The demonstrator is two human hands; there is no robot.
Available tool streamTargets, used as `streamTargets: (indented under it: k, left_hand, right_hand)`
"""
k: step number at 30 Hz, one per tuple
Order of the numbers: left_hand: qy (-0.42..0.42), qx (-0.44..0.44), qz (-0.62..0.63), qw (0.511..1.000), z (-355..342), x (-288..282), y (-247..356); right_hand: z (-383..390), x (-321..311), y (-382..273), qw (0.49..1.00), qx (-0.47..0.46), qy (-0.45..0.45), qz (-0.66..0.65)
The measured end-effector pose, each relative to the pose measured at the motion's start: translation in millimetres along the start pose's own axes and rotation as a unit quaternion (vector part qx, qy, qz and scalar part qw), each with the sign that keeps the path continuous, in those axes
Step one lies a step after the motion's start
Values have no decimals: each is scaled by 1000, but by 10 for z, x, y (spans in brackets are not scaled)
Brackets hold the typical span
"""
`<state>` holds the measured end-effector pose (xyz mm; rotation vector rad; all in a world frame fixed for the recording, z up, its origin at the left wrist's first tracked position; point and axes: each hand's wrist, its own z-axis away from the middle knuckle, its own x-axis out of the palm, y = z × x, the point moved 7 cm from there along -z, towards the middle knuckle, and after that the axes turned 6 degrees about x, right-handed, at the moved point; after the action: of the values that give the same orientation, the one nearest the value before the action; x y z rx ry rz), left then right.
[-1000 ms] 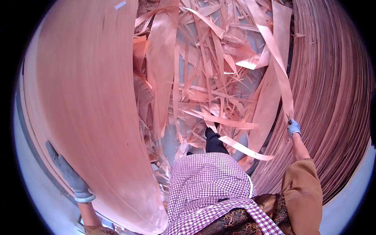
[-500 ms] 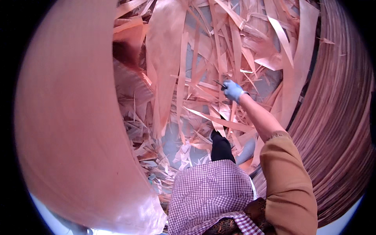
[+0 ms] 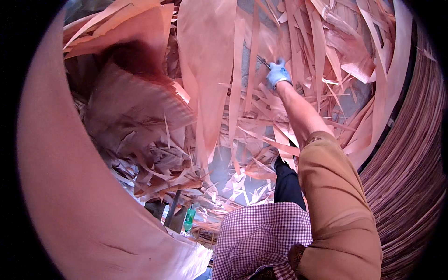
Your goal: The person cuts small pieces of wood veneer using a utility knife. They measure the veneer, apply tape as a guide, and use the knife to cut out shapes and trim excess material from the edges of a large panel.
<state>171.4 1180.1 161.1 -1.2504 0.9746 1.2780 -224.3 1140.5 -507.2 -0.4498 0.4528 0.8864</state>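
My right hand point(image 3: 278, 74), in a light blue glove, reaches far forward at arm's length over a heap of thin pinkish wood veneer strips point(image 3: 242, 126). Its fingers are closed around a thin dark tool point(image 3: 263, 61) that points up and to the left, next to a long upright veneer strip point(image 3: 207, 70). A big curved veneer sheet point(image 3: 70, 186) fills the left side of the view close to the camera. My left hand is hidden, with only the sheet showing on that side.
A tall stack of veneer sheets, seen edge-on point(image 3: 410, 177), lines the right side. Torn, crumpled veneer point(image 3: 135, 121) lies at centre left. A green bottle point(image 3: 189, 218) and a dark post point(image 3: 172, 207) stand low down, beside my checked cloth point(image 3: 261, 238).
My right hand let a long strip at the right go and swung up and forward over the heap. The big sheet on the left moved closer, and my gloved left hand dropped from sight.
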Motion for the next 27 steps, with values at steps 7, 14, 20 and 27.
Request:
streamTargets:
  k: [7,14,20,27]
  left_hand:
    - [6,16,19,1000,6,-29,70]
    - [26,24,48,998,43,-324,55]
    - [70,3,94,993,297,-427,-173]
    - [128,-2,93,987,230,-692,-164]
  right_hand:
    - [912,486,157,980,-132,-5,-147]
    - [2992,126,505,811,25,-303,-500]
    - [3829,-839,584,795,36,-249,-552]
    - [4381,-1698,665,824,25,-225,-519]
